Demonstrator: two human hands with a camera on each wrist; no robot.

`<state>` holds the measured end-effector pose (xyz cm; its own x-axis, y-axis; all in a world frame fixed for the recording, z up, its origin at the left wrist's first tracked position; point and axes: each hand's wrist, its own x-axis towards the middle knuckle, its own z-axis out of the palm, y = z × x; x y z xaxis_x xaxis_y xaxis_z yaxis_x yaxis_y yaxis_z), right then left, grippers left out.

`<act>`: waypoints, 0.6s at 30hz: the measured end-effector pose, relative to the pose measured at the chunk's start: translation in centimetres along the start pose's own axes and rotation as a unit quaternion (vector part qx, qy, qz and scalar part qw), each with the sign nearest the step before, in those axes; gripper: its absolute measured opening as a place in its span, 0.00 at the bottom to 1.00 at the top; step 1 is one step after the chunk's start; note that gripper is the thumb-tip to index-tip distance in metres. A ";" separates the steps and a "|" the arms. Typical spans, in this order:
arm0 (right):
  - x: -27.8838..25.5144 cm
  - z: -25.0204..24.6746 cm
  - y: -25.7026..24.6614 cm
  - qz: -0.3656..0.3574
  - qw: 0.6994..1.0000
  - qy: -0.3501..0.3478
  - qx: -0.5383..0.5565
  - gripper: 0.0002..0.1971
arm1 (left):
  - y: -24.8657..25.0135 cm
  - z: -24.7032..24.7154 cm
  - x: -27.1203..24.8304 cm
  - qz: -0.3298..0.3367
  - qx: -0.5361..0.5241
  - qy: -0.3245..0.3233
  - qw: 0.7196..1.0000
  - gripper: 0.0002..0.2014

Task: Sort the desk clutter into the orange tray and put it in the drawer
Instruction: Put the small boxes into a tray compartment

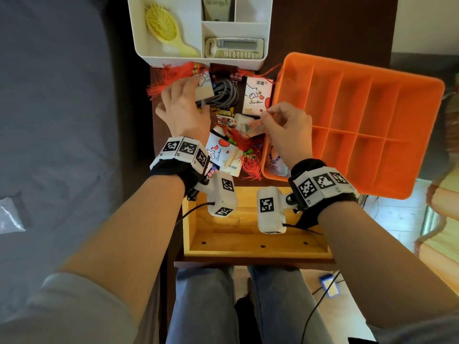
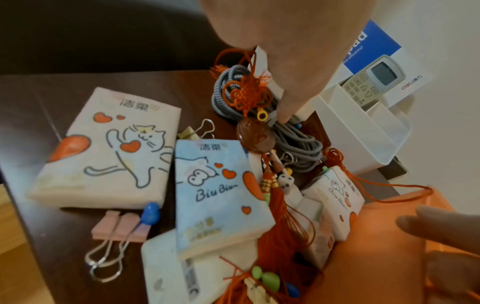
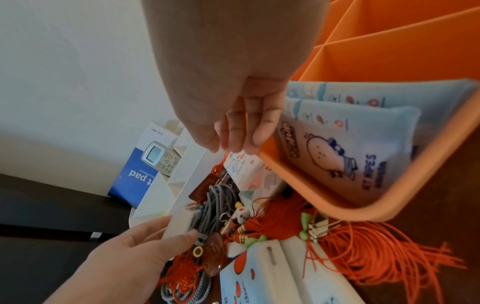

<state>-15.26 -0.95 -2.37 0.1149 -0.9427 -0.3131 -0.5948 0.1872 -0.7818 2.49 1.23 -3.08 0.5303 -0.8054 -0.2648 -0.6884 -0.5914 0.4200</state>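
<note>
The orange tray (image 1: 360,63) sits at the desk's right, its far side past the desk edge. Two blue wipes packs (image 3: 350,144) lie in its near-left compartment. My right hand (image 1: 285,130) is at the tray's left rim (image 3: 363,209), fingers (image 2: 420,222) curled over the outer wall. My left hand (image 1: 183,105) grips a small white tissue pack (image 3: 179,224) beside a coiled grey cable (image 1: 223,95). More cartoon tissue packs (image 1: 255,98) (image 2: 218,191), red tassel charms (image 1: 248,160) and a pink binder clip (image 2: 119,226) lie between the hands.
A white organiser (image 1: 198,60) at the back holds a yellow hairbrush (image 1: 161,23) and a remote (image 1: 233,48). The open wooden drawer (image 1: 248,234) is below my wrists, above my knees. A grey bed fills the left side.
</note>
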 end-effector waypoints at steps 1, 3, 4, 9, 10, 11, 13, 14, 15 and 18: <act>0.0 0.1 0.0 0.002 1.000 0.001 -0.003 0.06 | -0.1 0.1 0.2 -0.006 -0.004 -0.002 1.000 0.26; 0.1 0.2 0.1 0.007 1.000 0.000 -0.008 0.06 | -0.4 0.3 0.6 -0.016 -0.025 0.003 1.000 0.24; 0.1 0.3 0.1 0.010 1.000 -0.001 -0.009 0.06 | -0.5 0.4 0.7 -0.016 -0.035 0.009 0.999 0.23; 0.1 0.4 -0.1 0.020 1.000 -0.003 -0.013 0.05 | -1.0 0.5 0.9 -0.002 -0.049 0.038 0.998 0.17; 0.1 0.4 -0.1 0.020 1.000 -0.003 -0.014 0.05 | -1.1 0.4 0.9 0.009 -0.060 0.050 0.997 0.16; 0.1 0.3 -0.1 0.020 1.000 -0.001 -0.013 0.06 | -1.3 0.3 0.9 0.024 -0.078 0.068 0.994 0.16; 0.0 0.3 -0.2 0.015 1.000 0.013 -0.006 0.06 | -1.5 0.2 0.6 0.056 -0.126 0.101 0.985 0.15; 0.0 0.2 -0.4 0.010 1.000 0.022 -0.003 0.06 | -1.4 0.0 0.3 0.066 -0.149 0.107 0.981 0.15; 0.0 0.2 -0.5 0.005 1.000 0.030 0.003 0.06 | -1.3 -0.1 0.0 0.072 -0.171 0.104 0.977 0.15; -0.2 0.2 -1.3 -0.023 0.999 0.035 0.028 0.04 | -0.8 -0.4 -1.0 0.077 -0.226 0.077 0.968 0.15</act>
<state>-14.34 -0.91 -1.43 0.0840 -0.9673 -0.2395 -0.5450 0.1566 -0.8237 2.75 2.53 -2.78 0.5296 -0.8467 -0.0517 -0.4968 -0.3590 0.7902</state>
